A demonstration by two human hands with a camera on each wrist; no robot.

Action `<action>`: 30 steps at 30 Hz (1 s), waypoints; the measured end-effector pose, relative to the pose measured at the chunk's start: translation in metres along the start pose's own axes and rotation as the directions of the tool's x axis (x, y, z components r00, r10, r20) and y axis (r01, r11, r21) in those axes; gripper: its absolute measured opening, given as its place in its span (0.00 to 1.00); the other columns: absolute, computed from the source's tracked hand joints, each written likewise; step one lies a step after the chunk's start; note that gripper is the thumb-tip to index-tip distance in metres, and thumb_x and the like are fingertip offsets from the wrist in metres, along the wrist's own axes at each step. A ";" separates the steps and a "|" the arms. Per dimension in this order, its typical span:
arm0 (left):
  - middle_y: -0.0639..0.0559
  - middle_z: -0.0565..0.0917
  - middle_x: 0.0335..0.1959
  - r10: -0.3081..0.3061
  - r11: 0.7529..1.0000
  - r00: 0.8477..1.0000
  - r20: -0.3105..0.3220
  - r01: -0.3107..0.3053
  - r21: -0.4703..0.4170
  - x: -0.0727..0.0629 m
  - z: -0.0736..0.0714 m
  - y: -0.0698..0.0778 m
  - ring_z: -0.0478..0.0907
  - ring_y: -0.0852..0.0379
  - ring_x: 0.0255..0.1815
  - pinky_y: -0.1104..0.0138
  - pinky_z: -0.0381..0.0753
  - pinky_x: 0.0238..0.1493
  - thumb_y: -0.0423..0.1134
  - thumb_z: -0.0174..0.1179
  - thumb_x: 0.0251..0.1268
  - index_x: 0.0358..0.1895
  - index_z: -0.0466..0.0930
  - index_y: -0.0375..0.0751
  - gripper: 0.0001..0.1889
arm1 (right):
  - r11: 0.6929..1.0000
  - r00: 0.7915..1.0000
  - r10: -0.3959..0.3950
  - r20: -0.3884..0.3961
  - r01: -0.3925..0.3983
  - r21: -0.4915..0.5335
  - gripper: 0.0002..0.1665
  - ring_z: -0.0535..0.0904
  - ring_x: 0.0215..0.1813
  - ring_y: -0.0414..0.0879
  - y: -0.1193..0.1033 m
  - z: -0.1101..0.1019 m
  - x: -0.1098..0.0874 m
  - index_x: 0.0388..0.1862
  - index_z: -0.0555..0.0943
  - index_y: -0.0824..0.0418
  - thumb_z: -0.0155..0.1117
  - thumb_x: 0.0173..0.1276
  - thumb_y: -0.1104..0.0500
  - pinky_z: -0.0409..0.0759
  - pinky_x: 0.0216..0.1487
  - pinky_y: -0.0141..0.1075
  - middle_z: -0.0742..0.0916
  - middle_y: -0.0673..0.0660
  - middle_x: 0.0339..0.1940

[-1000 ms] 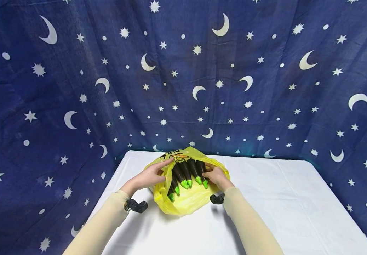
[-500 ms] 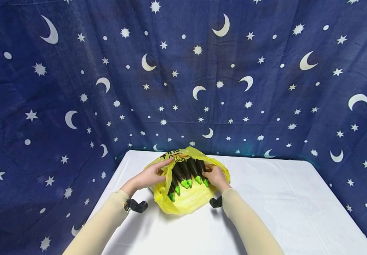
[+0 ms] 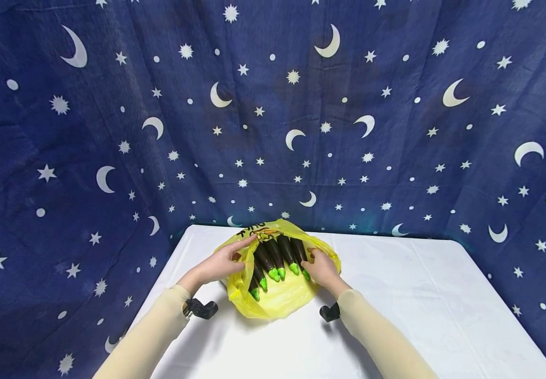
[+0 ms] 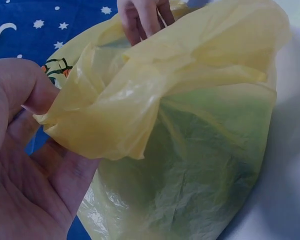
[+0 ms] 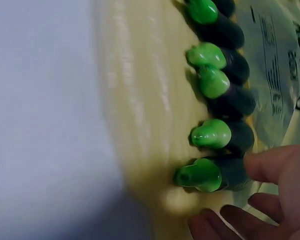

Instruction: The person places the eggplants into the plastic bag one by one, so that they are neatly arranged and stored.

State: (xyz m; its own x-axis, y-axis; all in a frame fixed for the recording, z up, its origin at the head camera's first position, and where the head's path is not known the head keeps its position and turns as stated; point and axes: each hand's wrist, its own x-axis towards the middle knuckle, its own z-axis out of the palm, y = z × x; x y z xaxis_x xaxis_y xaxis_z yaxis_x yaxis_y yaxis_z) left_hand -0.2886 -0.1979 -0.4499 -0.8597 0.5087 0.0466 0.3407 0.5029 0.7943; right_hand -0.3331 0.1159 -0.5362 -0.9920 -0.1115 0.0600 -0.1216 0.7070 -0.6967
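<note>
A yellow plastic bag [image 3: 282, 302] lies on the table with its mouth facing me. Inside it several dark eggplants [image 3: 288, 252] lie side by side, their green caps toward the opening. On the left, my left hand [image 3: 222, 262] holds up the bag's rim, its edge pinched between thumb and fingers in the left wrist view. My right hand [image 3: 322, 268] is inside the mouth at the right. In the right wrist view its thumb [image 5: 265, 162] is right at the nearest eggplant [image 5: 232, 172], and the other fingers are bent loosely beside it. The eggplants' far ends are hidden in the bag.
A white cloth covers the table [image 3: 405, 295], which extends to both sides of the bag. Behind it hangs a dark blue curtain [image 3: 273, 131] with moons and stars. Each wrist wears a black camera mount [image 3: 201, 309].
My right hand has shifted slightly, and its wrist and forearm have swung to the right. The rightmost eggplant's cap is now partly covered by the fingers. The left hand still holds the rim.
</note>
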 end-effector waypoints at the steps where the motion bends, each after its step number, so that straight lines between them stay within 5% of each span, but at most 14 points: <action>1: 0.52 0.61 0.80 0.000 1.000 1.000 -0.002 0.000 -0.004 -0.001 0.000 0.000 0.70 0.49 0.68 0.52 0.70 0.65 0.31 0.59 0.66 0.83 0.56 0.56 0.42 | 0.999 1.000 -0.024 -0.001 0.024 -0.024 0.32 0.76 0.66 0.65 0.001 -0.002 -0.004 0.70 0.74 0.71 0.66 0.71 0.57 0.73 0.64 0.56 0.81 0.69 0.63; 5: 0.53 0.60 0.81 -0.004 1.000 1.000 -0.001 0.004 -0.018 -0.003 0.000 -0.001 0.71 0.49 0.66 0.52 0.70 0.63 0.31 0.58 0.67 0.83 0.55 0.58 0.42 | 0.985 0.992 -0.126 -0.020 0.122 -0.119 0.29 0.77 0.64 0.62 0.003 -0.010 -0.022 0.68 0.77 0.68 0.66 0.70 0.59 0.74 0.63 0.56 0.82 0.66 0.63; 10: 0.54 0.58 0.81 -0.010 1.000 1.000 -0.002 0.010 -0.020 -0.008 -0.001 -0.005 0.65 0.48 0.73 0.49 0.66 0.69 0.30 0.56 0.67 0.83 0.54 0.58 0.42 | 0.979 0.985 -0.171 -0.020 0.167 -0.117 0.28 0.81 0.58 0.57 0.008 -0.026 -0.043 0.68 0.78 0.62 0.66 0.70 0.58 0.79 0.57 0.54 0.83 0.62 0.63; 18: 0.53 0.58 0.81 -0.011 1.000 1.000 0.000 0.011 -0.008 -0.013 -0.002 -0.005 0.68 0.48 0.69 0.53 0.69 0.63 0.29 0.55 0.67 0.83 0.55 0.58 0.42 | 0.990 0.989 -0.134 -0.064 0.132 -0.044 0.27 0.83 0.55 0.54 0.026 -0.057 -0.056 0.68 0.79 0.60 0.64 0.71 0.59 0.82 0.54 0.49 0.84 0.59 0.60; 26: 0.55 0.60 0.80 -0.020 1.000 1.000 0.002 0.020 0.016 -0.018 -0.009 -0.005 0.74 0.52 0.46 0.62 0.75 0.44 0.27 0.54 0.64 0.83 0.56 0.58 0.43 | 0.992 0.987 -0.124 -0.098 0.121 -0.037 0.27 0.83 0.55 0.57 0.040 -0.082 -0.063 0.69 0.78 0.61 0.64 0.71 0.58 0.82 0.53 0.51 0.83 0.63 0.61; 30: 0.56 0.62 0.79 -0.003 0.999 1.000 -0.008 0.003 0.032 -0.021 -0.016 -0.005 0.72 0.52 0.55 0.61 0.72 0.50 0.26 0.53 0.63 0.82 0.58 0.59 0.42 | 0.993 0.987 -0.118 -0.108 0.115 -0.034 0.28 0.82 0.56 0.58 0.044 -0.092 -0.067 0.70 0.77 0.62 0.64 0.72 0.57 0.81 0.54 0.52 0.82 0.64 0.62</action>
State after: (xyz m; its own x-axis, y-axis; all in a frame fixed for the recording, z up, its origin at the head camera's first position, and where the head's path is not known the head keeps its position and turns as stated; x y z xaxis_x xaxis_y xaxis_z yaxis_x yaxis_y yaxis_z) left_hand -0.2786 -0.2221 -0.4455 -0.8637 0.5016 0.0491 0.3500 0.5268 0.7746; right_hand -0.2749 0.2191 -0.5055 -0.9685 -0.1182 0.2190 -0.2363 0.7126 -0.6605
